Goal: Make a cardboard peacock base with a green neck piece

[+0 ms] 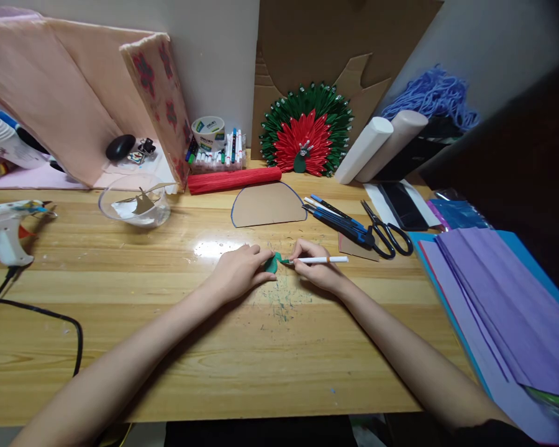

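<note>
Near the middle of the wooden table, my left hand (242,270) grips a small green cutout (271,265) between thumb and fingers. My right hand (315,267) is closed around a white marker (328,259), whose green tip touches or nearly touches the cutout's right edge. Green and dark ink marks (282,304) speckle the wood just below the hands. Behind them lies a half-round cardboard piece (269,205) edged in blue. The inner side of the cutout is covered by my left fingers.
A glue gun (7,230) with its black cord lies left, near a clear bowl (135,202) of scraps. Scissors (384,233) and a blue-black cutter (340,225) lie right. A red-green paper peacock (306,130) stands behind a red paper roll (235,179). Purple sheets (507,304) cover the right edge.
</note>
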`<move>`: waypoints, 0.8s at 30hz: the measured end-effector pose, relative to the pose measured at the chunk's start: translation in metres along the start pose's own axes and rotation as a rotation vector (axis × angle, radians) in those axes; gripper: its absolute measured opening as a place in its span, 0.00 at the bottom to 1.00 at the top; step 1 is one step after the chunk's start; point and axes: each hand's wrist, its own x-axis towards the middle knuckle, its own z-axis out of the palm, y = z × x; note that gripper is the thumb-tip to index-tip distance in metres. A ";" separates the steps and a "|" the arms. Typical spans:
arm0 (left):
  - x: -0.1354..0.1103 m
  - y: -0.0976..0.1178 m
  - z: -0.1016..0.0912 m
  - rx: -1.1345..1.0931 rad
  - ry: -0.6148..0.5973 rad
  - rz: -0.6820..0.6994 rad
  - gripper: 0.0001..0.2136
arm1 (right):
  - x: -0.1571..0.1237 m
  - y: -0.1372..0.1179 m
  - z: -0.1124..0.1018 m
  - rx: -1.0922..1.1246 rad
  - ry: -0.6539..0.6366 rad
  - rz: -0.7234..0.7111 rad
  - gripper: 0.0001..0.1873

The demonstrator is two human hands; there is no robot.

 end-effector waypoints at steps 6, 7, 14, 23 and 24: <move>0.000 -0.001 0.000 -0.005 0.008 0.005 0.19 | 0.000 -0.006 0.001 -0.057 0.010 0.004 0.01; 0.000 -0.001 0.000 -0.004 0.008 0.005 0.19 | 0.000 -0.008 0.001 -0.062 0.013 -0.001 0.01; 0.000 -0.001 0.000 -0.011 0.013 0.006 0.19 | -0.001 -0.010 0.001 -0.081 0.012 -0.020 0.01; 0.000 -0.001 0.001 -0.057 0.013 0.000 0.19 | -0.001 -0.011 0.001 -0.072 0.051 -0.015 0.01; 0.000 -0.001 0.001 -0.054 0.013 0.000 0.19 | -0.001 -0.011 0.001 -0.073 0.053 -0.015 0.01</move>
